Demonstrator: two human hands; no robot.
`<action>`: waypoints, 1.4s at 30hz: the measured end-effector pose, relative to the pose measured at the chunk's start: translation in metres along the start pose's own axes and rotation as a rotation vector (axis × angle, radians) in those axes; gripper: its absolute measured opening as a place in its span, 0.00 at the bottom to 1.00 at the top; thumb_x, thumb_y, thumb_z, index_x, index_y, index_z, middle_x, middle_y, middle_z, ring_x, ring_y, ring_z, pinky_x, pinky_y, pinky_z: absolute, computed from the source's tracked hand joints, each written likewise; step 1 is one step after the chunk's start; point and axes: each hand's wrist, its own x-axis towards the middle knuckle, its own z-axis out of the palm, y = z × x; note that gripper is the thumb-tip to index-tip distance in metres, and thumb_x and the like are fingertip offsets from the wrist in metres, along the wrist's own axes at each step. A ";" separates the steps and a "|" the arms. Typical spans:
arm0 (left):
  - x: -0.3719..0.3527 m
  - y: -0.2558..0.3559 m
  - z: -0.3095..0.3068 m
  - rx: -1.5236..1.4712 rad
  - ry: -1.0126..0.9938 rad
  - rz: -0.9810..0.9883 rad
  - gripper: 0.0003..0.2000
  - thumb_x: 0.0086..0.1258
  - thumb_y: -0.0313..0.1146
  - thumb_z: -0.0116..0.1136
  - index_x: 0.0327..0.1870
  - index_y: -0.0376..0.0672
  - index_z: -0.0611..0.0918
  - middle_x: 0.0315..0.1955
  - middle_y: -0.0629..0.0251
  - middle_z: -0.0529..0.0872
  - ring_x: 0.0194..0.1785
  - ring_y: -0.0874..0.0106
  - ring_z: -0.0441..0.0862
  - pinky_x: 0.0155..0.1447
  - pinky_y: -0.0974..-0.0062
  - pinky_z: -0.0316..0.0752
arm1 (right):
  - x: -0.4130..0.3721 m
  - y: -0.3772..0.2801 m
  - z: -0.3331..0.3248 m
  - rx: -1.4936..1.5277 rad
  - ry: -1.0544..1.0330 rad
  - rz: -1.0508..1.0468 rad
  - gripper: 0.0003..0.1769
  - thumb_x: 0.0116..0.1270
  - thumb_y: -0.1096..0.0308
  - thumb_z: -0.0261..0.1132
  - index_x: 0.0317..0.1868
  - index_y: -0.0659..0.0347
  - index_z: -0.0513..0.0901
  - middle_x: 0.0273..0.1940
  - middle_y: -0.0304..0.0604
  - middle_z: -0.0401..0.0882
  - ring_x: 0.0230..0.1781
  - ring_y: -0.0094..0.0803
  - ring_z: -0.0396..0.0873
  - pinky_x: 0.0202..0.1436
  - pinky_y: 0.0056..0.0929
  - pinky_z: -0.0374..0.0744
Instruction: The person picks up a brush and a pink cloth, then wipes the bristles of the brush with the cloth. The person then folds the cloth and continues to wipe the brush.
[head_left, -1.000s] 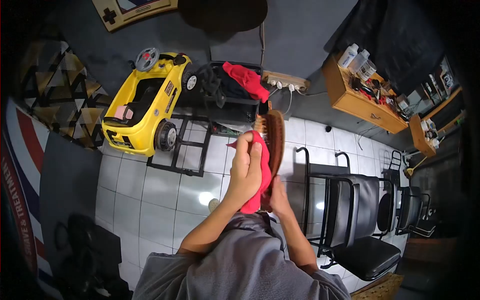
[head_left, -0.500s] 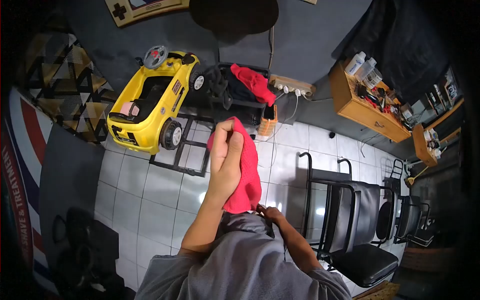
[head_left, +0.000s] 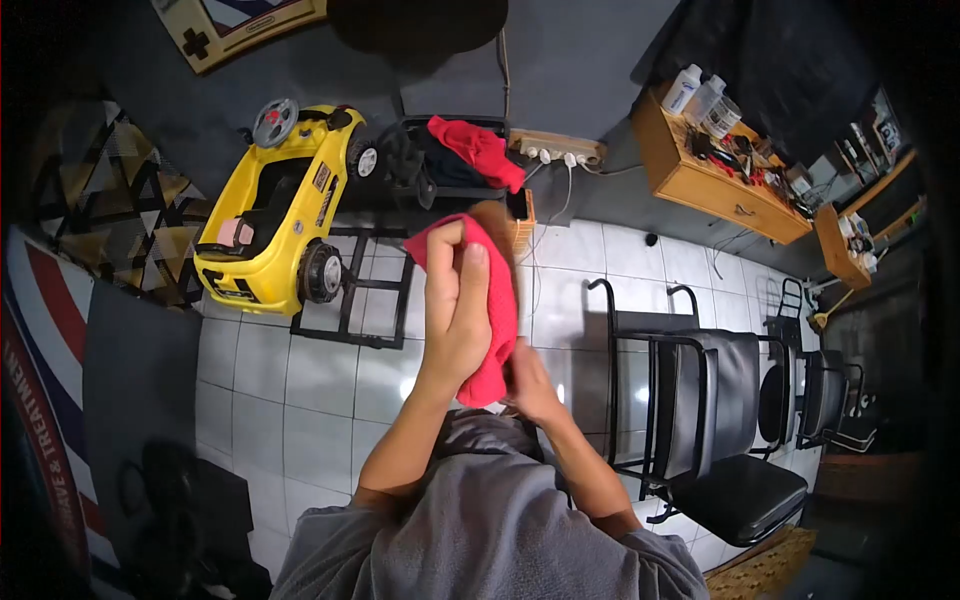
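Note:
My left hand [head_left: 456, 320] is closed round a red cloth [head_left: 489, 370], held up in front of my body, its fingers curled over the upper part and the thumb along the side. The cloth hangs down toward my lap. Beside its lower right edge is my right hand [head_left: 535, 388], slightly blurred, with fingers drawn together close to a dark shape; I cannot tell what it holds. A brown, soft-edged shape [head_left: 493, 217] shows behind the top of the cloth, mostly hidden by it.
Ahead on the left stands a yellow toy car [head_left: 285, 210] by a black metal frame [head_left: 350, 338]. Another red cloth [head_left: 475, 150] lies on a dark rack near a power strip [head_left: 555, 147]. Black chairs [head_left: 710, 400] and a wooden drawer unit [head_left: 720, 190] are on the right.
My right hand has risen from my waist to the cloth's lower edge. The brown shape has come into view behind the cloth. My left hand keeps its hold.

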 end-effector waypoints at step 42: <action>0.011 0.029 -0.051 -0.347 0.486 -0.184 0.12 0.77 0.39 0.40 0.42 0.40 0.74 0.33 0.70 0.72 0.35 0.80 0.71 0.41 0.83 0.68 | -0.001 0.258 -0.137 -1.328 -0.300 0.512 0.35 0.69 0.38 0.43 0.42 0.63 0.82 0.46 0.57 0.80 0.49 0.56 0.77 0.51 0.47 0.76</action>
